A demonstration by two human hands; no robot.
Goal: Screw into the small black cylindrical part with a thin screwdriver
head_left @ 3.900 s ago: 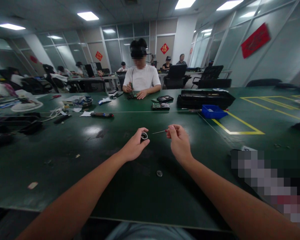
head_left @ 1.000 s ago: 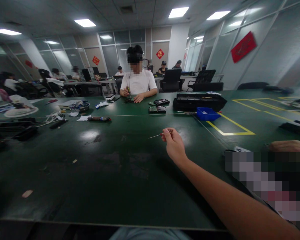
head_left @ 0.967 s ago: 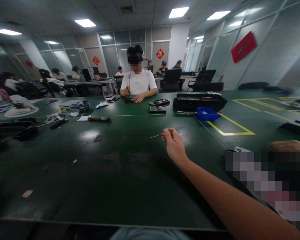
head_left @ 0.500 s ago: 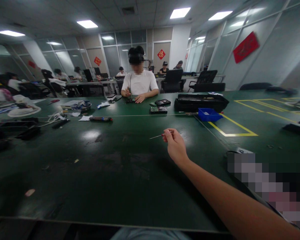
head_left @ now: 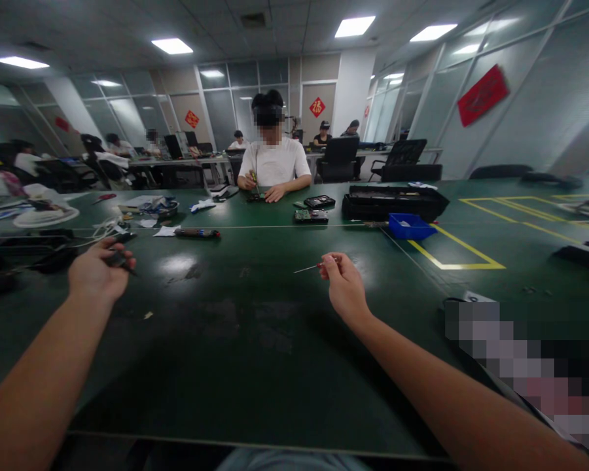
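Newly in view, my left hand has fingers curled round a dark piece; my right hand's fingers pinch the screwdriver over the surface, seemingly leaving its tip free

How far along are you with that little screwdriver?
Done: both hands are filled, though I see no finished work. In hand: the right hand holds the small screwdriver, and the left hand holds a dark piece, too blurry to name. Left: the screwdriver's tip touches nothing, so any work with it on that piece probably still waits.
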